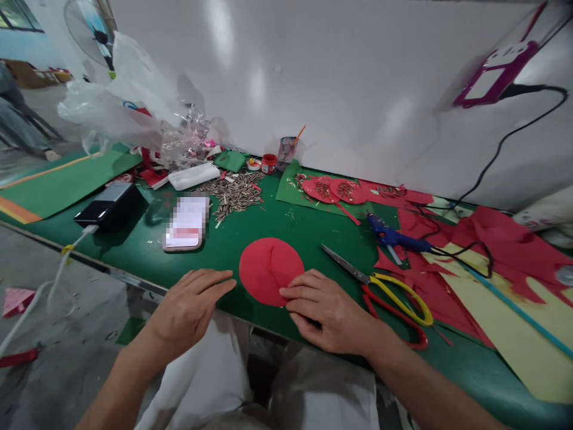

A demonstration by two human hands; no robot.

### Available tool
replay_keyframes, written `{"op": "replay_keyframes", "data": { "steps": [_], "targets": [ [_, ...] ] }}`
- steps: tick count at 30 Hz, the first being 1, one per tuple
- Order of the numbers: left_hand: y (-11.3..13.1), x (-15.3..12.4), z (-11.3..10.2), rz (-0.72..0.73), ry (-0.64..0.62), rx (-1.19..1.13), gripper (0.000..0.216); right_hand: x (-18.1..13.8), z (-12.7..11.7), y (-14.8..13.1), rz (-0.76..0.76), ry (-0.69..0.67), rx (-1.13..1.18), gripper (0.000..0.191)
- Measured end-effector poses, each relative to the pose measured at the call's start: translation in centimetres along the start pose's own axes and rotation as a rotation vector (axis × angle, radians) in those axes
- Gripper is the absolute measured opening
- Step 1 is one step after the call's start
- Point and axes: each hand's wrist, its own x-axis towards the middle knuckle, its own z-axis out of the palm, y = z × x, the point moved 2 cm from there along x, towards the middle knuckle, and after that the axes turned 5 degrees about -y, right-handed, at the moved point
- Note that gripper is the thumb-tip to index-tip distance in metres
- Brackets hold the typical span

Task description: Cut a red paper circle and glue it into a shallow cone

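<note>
A red paper circle (pixel 255 269) lies flat on the green tabletop in front of me. On it runs a thin red strip (pixel 270 260), slightly curved, from near the top edge toward the lower right. My left hand (pixel 192 301) hovers just left of the circle, its fingers stretched out and holding nothing. The fingertips of my right hand (pixel 324 307) rest on the circle's lower right edge. Its thumb sits lower and apart from them, and nothing shows gripped between. Right of that hand lie scissors (pixel 380 283) with yellow and red handles.
Sunflower seeds (pixel 237 194) are heaped behind a phone (pixel 188 221). A black power bank (pixel 110 206) stands farther left. At the back are seed-covered red circles (pixel 347 191), a red jar (pixel 268 163) and plastic bags (pixel 134 89). A blue glue gun (pixel 396 237) lies right, among red paper scraps.
</note>
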Motion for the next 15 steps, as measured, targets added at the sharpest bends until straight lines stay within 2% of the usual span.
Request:
{"op": "replay_keyframes", "data": {
  "steps": [5, 15],
  "targets": [
    [-0.5, -0.7, 0.3, -0.024, 0.021, 0.029, 0.034, 0.0, 0.1, 0.1, -0.004, -0.005, 0.021, 0.015],
    [-0.2, 1.0, 1.2, 0.007, -0.014, 0.02, 0.033, 0.0, 0.0, 0.0, 0.007, 0.0, 0.023, 0.016]
  ]
}}
